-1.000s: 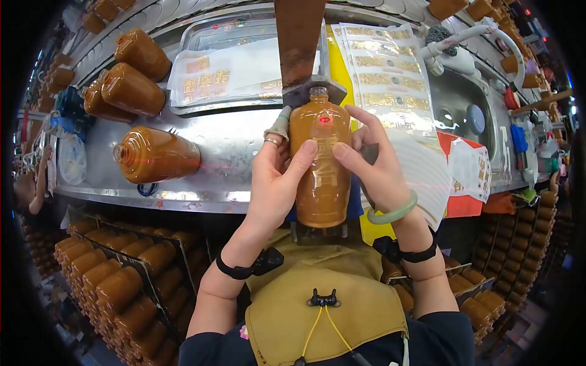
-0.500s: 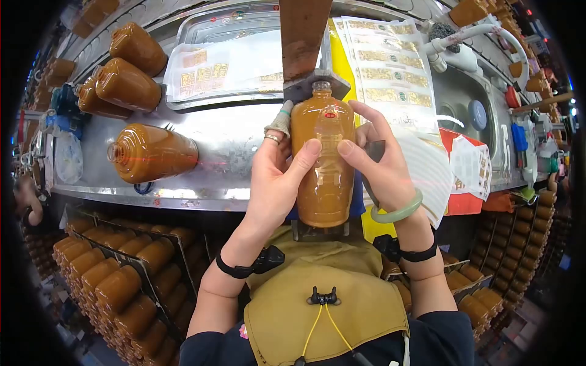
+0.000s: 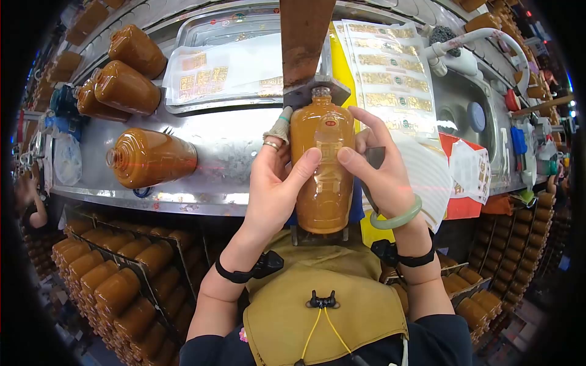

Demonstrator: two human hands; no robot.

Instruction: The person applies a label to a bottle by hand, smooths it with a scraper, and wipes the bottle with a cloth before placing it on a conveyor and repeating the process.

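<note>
A glossy brown bottle (image 3: 323, 189) lies in front of me, its neck pointing away toward a metal bracket (image 3: 317, 87). My left hand (image 3: 274, 174) holds its left side, thumb on the front and a worn finger cover on one finger. On the other side my right hand (image 3: 381, 168) grips the bottle, thumb on the front near a faint gold label. A dark flat blade-like tool (image 3: 375, 157) sits in the right palm, partly hidden by the fingers. Near the bottle's shoulder is a small red mark.
Several brown bottles (image 3: 128, 88) stand or lie at the left. Behind is a metal tray (image 3: 232, 30) with label sheets. More sheets (image 3: 397, 67) lie right, beside a sink (image 3: 470, 113) with a curved tap (image 3: 482, 30). Racks of bottles (image 3: 116, 280) flank me below. A person's arm (image 3: 38, 210) shows far left.
The view has shifted slightly. Both hands keep about the same grip on the bottle, whose base appears slightly lower in view.
</note>
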